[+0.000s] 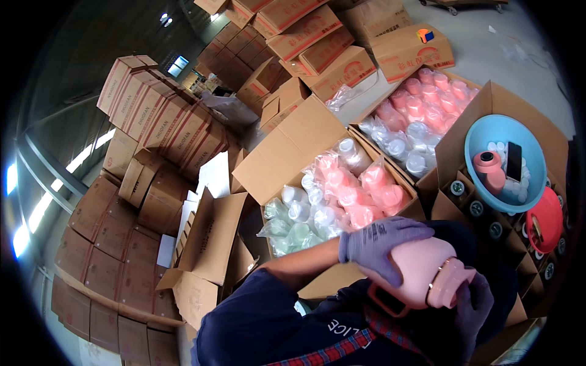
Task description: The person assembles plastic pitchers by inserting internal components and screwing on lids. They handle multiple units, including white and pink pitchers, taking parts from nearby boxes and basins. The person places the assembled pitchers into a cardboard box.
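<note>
The gloved left hand [386, 245] wraps its fingers and thumb around the body of 1 pink handled jug [421, 265], tilted in front of the person's torso. The gloved right hand [476, 308] touches the jug's mouth; how far its fingers close, I cannot tell. Nearby, 1 blue basin [482, 134] holds 1 black smartphone [514, 161], beside 1 open carton [293, 149] of bagged bottles [345, 192].

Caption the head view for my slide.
Gloved left hand grips a pink jug, right hand at its mouth, near bagged items and a blue basin.
</note>
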A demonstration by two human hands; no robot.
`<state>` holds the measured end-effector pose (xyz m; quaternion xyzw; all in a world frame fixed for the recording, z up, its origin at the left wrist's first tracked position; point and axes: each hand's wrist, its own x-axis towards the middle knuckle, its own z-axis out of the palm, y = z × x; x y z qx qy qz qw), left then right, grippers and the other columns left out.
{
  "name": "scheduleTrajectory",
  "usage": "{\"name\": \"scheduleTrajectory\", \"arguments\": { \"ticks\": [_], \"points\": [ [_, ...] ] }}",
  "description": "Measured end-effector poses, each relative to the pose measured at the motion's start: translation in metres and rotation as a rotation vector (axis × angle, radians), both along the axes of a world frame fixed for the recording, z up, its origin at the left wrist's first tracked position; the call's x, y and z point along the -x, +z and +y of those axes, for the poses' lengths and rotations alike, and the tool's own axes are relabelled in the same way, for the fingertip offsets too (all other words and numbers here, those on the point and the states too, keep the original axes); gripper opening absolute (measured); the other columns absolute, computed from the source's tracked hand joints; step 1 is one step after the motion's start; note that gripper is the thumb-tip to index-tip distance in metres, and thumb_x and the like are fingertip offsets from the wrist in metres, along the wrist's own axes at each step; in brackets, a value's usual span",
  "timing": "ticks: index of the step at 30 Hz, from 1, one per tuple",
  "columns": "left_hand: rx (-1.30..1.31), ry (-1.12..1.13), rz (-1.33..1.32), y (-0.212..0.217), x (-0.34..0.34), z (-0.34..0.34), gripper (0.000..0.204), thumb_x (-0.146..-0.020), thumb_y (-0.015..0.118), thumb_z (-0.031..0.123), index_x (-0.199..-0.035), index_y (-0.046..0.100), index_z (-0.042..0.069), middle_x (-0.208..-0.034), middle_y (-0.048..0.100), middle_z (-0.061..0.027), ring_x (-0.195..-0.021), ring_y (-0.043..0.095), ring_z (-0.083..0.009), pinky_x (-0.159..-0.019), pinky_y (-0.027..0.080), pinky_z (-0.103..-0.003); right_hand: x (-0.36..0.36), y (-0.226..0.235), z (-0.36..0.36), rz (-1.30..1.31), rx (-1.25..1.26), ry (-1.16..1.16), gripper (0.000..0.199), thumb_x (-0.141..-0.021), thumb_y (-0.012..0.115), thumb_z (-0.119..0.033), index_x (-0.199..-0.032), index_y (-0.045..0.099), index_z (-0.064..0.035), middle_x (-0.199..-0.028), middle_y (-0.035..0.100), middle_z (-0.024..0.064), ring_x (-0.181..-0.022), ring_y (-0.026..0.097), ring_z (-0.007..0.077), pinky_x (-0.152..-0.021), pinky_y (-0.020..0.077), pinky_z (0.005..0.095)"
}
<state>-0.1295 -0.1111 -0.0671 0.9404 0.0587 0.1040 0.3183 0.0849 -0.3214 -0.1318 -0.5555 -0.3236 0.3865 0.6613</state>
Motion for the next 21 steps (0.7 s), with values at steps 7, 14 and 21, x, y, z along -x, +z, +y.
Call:
{"name": "scheduleTrajectory", "arguments": {
  "ticks": [7,14,21],
  "points": [
    [1.249,-0.105,0.392,-0.042,0.020,0.005,0.102,-0.077,0.076,0.054,-0.149,0.035,-0.006,-0.149,0.045,-0.0176,-0.138,0.043,-0.0278,-0.115,0.032,-0.041,0.024,-0.002,-0.011,0.268,0.224,0.110,0.029,-0.092,0.059,-0.014,-0.108,0.068,0.0075,-0.091,0.072,0.0102,-0.082,0.064,0.0162,-0.076,0.0491,0.0290],
    [1.162,-0.143,0.319,-0.046,0.041,0.021,0.116,-0.063,0.086,0.054,-0.149,0.036,-0.007,-0.149,0.046,-0.0188,-0.138,0.044,-0.0282,-0.117,0.031,-0.043,0.024,0.043,-0.002,0.185,0.150,0.291,0.033,-0.096,0.057,-0.017,-0.121,0.067,0.0027,-0.084,0.068,0.0054,-0.069,0.059,0.0090,-0.064,0.0475,0.0239],
    [1.122,-0.017,0.421,-0.041,0.034,-0.002,0.099,-0.068,0.084,0.039,-0.145,0.042,-0.007,-0.140,0.057,-0.0154,-0.127,0.055,-0.0224,-0.109,0.041,-0.036,0.029,0.028,-0.032,0.487,0.123,0.357,0.032,-0.098,0.060,-0.016,-0.126,0.065,-0.0004,-0.075,0.060,0.0000,-0.055,0.049,0.0040,-0.050,0.0409,0.0212]
  ]
}}
